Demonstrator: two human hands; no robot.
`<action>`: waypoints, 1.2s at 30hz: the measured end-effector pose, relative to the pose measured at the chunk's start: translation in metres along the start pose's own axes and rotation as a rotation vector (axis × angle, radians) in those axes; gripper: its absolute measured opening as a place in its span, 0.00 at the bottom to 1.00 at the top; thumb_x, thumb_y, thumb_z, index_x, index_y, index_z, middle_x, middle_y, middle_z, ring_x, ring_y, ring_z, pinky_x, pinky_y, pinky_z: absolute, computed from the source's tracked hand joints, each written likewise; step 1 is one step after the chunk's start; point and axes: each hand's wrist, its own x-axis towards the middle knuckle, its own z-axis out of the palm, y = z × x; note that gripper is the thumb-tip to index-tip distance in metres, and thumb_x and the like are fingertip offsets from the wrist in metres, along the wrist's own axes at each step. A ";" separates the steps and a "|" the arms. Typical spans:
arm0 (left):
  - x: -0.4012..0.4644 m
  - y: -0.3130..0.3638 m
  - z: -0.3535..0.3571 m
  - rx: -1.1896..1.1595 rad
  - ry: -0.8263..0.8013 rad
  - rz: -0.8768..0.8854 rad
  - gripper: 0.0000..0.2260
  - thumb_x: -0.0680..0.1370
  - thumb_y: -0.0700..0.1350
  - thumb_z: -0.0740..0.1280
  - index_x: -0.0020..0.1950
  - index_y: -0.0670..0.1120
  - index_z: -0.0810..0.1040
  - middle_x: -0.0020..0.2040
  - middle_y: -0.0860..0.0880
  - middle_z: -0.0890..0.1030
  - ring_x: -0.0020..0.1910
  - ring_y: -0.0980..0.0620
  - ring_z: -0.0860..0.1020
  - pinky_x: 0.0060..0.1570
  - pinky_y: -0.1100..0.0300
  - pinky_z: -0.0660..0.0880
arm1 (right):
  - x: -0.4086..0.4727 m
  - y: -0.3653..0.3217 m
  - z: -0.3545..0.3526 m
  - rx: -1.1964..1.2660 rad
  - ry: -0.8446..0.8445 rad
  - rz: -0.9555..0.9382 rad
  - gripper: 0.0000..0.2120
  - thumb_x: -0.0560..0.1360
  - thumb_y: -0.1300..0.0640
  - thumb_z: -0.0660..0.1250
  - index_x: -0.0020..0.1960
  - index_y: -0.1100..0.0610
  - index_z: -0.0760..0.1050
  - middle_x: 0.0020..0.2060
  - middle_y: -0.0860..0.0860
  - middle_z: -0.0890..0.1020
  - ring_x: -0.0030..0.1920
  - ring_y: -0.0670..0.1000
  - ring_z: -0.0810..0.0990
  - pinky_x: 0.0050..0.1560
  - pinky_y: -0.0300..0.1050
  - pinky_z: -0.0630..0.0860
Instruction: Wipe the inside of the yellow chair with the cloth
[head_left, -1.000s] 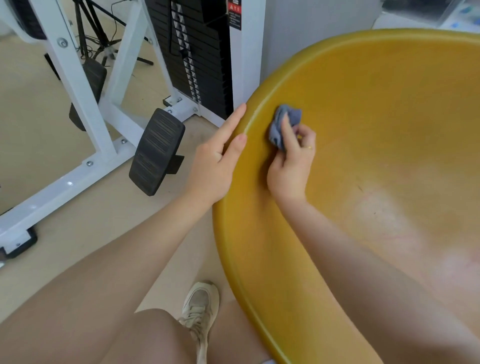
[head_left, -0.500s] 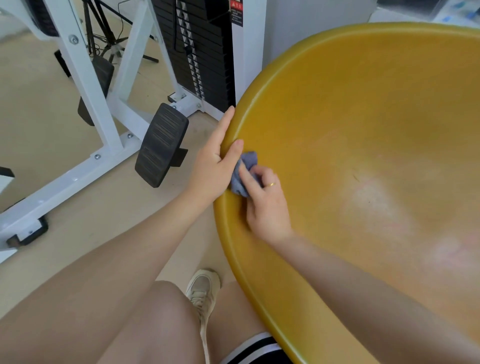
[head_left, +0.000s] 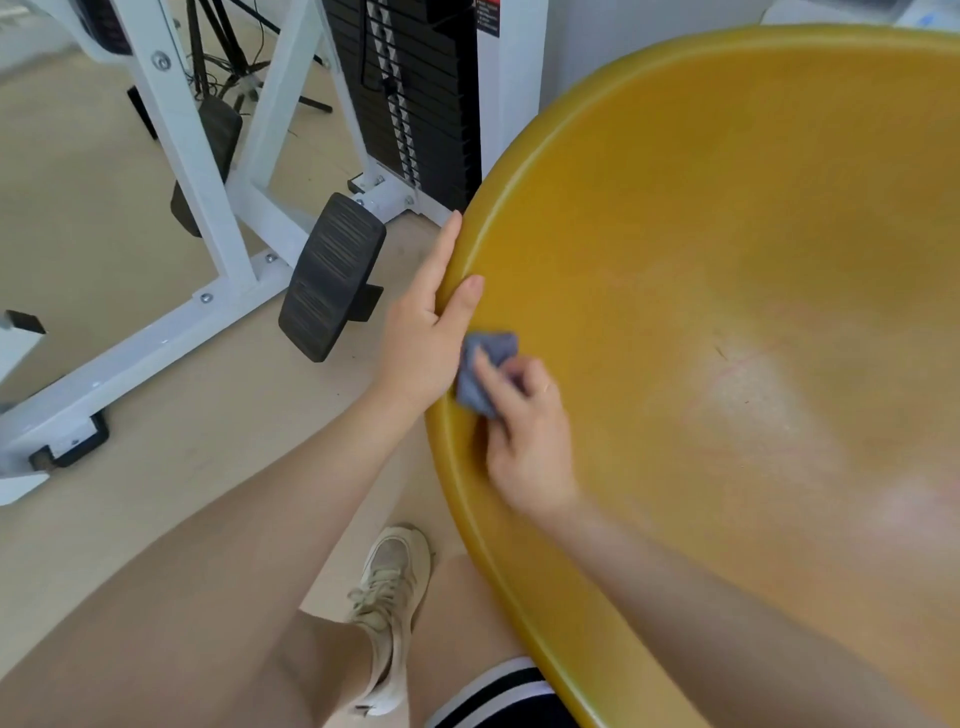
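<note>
The yellow chair is a big bowl-shaped shell filling the right half of the view, with a pale worn patch in its middle. A small blue-grey cloth is bunched against the inner wall just inside the left rim. My right hand presses the cloth onto the shell, fingers closed over it. My left hand grips the chair's left rim, thumb inside, fingers along the outer edge, right beside the cloth.
A white weight machine frame with a black weight stack and a black foot pedal stands on the beige floor to the left. My legs and a beige sneaker are below the rim.
My right hand has slid the cloth down the inner wall along the left rim, from the upper edge to beside my left thumb. My left hand has kept its hold on the rim.
</note>
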 end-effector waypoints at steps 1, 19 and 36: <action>0.000 0.000 0.000 0.000 0.002 -0.010 0.23 0.81 0.47 0.58 0.75 0.57 0.56 0.57 0.76 0.61 0.53 0.82 0.64 0.55 0.82 0.63 | -0.018 -0.006 0.001 0.006 -0.044 -0.012 0.26 0.68 0.63 0.53 0.66 0.55 0.68 0.49 0.55 0.68 0.45 0.60 0.72 0.42 0.53 0.74; -0.018 -0.009 0.001 0.044 -0.012 -0.011 0.25 0.82 0.49 0.57 0.76 0.57 0.50 0.68 0.60 0.63 0.60 0.65 0.65 0.55 0.77 0.64 | 0.055 0.018 -0.007 -0.097 0.190 0.534 0.30 0.72 0.73 0.53 0.70 0.53 0.66 0.55 0.59 0.69 0.54 0.60 0.69 0.51 0.47 0.68; -0.009 -0.028 -0.003 -0.040 -0.109 0.114 0.27 0.81 0.46 0.57 0.77 0.53 0.48 0.76 0.53 0.58 0.71 0.56 0.63 0.68 0.57 0.66 | 0.032 0.036 -0.005 -0.189 0.156 0.851 0.31 0.73 0.73 0.49 0.71 0.49 0.63 0.61 0.57 0.65 0.59 0.59 0.63 0.62 0.46 0.61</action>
